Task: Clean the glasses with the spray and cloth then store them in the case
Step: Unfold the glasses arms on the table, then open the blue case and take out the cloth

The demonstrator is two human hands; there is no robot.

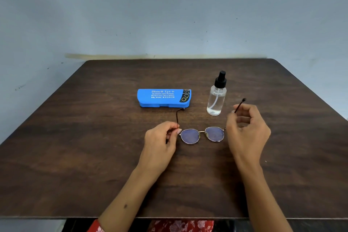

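left hand (162, 137): pinches left temple of glasses (202, 134)
right hand (246, 130): pinches right temple, arms unfolded
glasses: held low over bench (75, 156), lenses toward person
spray bottle (216, 98): upright, just beside right hand; elbowing it likely tips it
case (164, 98): closed, behind glasses
cloth: not visible; wiping can't start without it
frame: thin, twisting risk

A dark brown wooden table (94, 156) fills the lower half of the view — its far corners are rounded. Behind it stands a pale blue-grey wall (169, 5) with small dark specks. A beige strip (113, 56) runs along the wall just above the table's far edge.
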